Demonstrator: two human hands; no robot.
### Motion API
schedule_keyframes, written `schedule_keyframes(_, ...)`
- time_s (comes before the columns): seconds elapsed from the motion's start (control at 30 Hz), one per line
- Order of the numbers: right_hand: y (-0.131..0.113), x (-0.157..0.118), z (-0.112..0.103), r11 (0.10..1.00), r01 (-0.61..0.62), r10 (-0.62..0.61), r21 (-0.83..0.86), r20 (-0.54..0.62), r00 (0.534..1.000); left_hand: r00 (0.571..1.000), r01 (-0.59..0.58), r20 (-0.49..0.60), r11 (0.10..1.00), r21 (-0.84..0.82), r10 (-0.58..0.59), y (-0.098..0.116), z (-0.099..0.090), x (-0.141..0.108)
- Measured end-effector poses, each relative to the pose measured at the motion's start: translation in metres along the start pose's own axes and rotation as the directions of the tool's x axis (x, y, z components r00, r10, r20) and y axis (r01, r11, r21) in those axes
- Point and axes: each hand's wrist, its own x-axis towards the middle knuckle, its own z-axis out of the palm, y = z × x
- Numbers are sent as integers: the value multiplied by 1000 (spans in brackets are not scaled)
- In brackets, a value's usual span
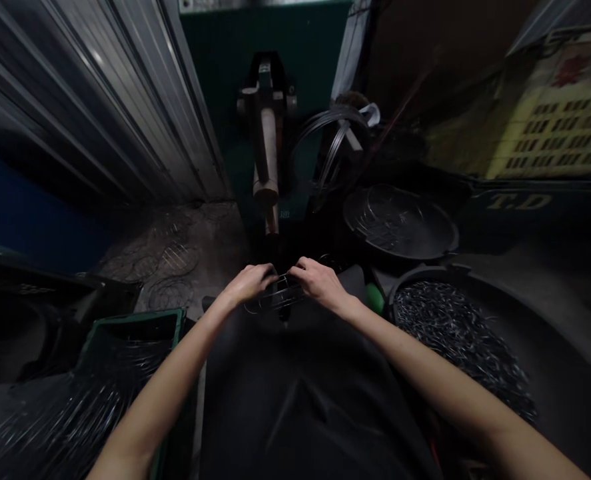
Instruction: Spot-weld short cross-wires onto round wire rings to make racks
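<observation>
My left hand [252, 283] and my right hand [319, 284] are both closed on a small wire rack [286, 298] of thin metal rods. The left fingers pinch its left side and the right fingers its right side; fingertips and part of the rack are dark and blurred. The rack is above a dark apron [305, 400] over my lap. Just beyond my hands, a pale metal arm [266, 147] comes down from a green machine [215, 80]; its lower end is lost in shadow.
At left, a green crate [182, 320] holds many thin metal rods. Round wire grids [178, 259] lie on the floor. To my right, a black tub [560, 360] contains small bent wire pieces, with a round black tray [400, 223] behind it. A yellow crate [555, 133] stands far right.
</observation>
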Motion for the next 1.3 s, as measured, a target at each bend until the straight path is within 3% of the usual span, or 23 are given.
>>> schedule_keyframes(0.07,1,-1,-2,999,38,-39,25,30,999,1000,0,20,1000,28,0,1,0,-4)
schedule_keyframes(0.17,2,-6,-4,994,94,-97,46,49,994,998,18,-62,997,71,-13,3,3,-8)
schedule_keyframes(0.27,2,-16,0,998,62,-62,11,30,998,988,24,-155,995,98,-8,4,11,-12)
schedule_keyframes(0.4,3,-21,5,999,33,-32,-25,12,999,982,-18,-184,994,104,37,7,16,-13)
schedule_keyframes(0.57,9,0,-4,995,23,-32,-97,-96,995,971,-24,-234,990,136,55,11,-6,-9)
schedule_keyframes(0.77,17,32,-18,993,28,-45,-112,-147,988,962,-11,-269,988,155,53,9,-36,7)
schedule_keyframes(1.3,25,62,-18,989,28,-62,-148,-233,970,951,-33,-307,999,2,32,-12,-53,33)
